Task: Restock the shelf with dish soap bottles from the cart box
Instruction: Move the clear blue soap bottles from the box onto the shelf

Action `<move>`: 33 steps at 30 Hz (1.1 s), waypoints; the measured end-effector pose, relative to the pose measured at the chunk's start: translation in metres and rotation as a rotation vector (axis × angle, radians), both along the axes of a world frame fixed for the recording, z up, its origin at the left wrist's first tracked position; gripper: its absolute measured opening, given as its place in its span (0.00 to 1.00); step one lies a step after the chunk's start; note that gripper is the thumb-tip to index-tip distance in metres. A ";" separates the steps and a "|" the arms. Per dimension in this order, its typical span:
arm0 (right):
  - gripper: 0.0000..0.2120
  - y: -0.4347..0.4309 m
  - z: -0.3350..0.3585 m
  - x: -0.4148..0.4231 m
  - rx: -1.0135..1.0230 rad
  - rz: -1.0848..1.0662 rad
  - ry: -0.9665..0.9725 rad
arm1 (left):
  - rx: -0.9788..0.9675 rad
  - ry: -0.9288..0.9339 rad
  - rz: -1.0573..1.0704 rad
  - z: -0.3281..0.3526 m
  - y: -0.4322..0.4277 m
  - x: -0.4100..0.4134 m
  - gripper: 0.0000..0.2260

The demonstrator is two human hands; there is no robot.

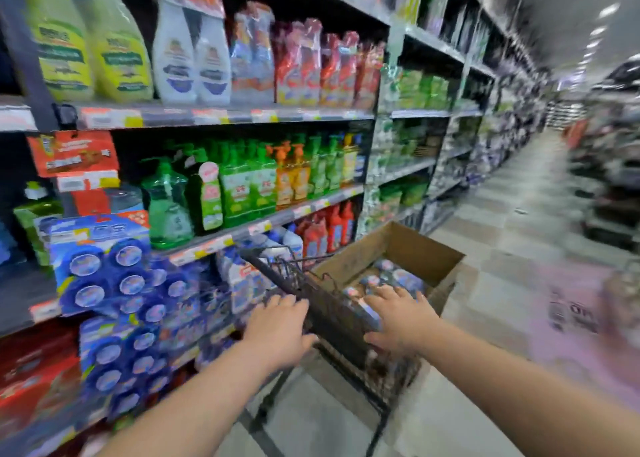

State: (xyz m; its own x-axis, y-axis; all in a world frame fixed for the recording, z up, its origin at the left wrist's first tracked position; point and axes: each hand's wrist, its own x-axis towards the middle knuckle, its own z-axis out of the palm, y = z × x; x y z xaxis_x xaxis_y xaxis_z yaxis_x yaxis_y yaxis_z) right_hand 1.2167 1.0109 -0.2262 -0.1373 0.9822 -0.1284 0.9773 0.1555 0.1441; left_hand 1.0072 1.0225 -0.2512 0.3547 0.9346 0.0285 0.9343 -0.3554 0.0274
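- Box (pixel 420 249) sits open in the cart (pixel 287 278), just beside the shelf (pixel 277 218). Bottles (pixel 398 274) lie packed inside; details are blurred.
- Right hand (pixel 398 321): fingers (pixel 394 295) spread flat over the bottles, thumb apart. Touching only, nothing enclosed or lifted.
- Left hand (pixel 277 332): laid over the cart's near rim, thumb out. Blur hides whether it grips.
- Shelf row of green and orange pump soap (pixel 239 186) looks full at the front; depth behind not visible.
- Progress (judged): start of a pick. No bottle in hand or on its way.
- Box looks well filled, so most restocking remains.
- To do: grasp a bottle, place on shelf, repeat.
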 end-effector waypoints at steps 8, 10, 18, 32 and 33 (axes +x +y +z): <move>0.33 -0.084 -0.015 0.152 -0.027 -0.252 0.046 | -0.023 0.043 -0.213 -0.001 -0.029 0.166 0.29; 0.33 -0.095 -0.020 0.172 -0.027 -0.286 0.047 | -0.031 0.073 -0.246 -0.001 -0.031 0.191 0.28; 0.33 -0.089 -0.031 0.258 0.059 -0.384 0.102 | -0.035 0.098 -0.349 -0.020 0.002 0.299 0.27; 0.31 -0.009 -0.043 0.439 -0.019 -0.508 0.048 | -0.071 0.071 -0.416 -0.049 0.092 0.487 0.25; 0.31 -0.001 -0.044 0.446 -0.034 -0.502 0.043 | -0.075 0.078 -0.402 -0.049 0.099 0.490 0.24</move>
State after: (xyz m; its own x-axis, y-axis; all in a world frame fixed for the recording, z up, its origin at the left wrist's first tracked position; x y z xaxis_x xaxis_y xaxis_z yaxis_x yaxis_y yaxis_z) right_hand 1.6628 1.0103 -0.2705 0.3453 0.9237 -0.1658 0.9375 -0.3316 0.1054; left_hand 1.4971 1.1213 -0.3004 0.6901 0.7198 -0.0756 0.7219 -0.6920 0.0019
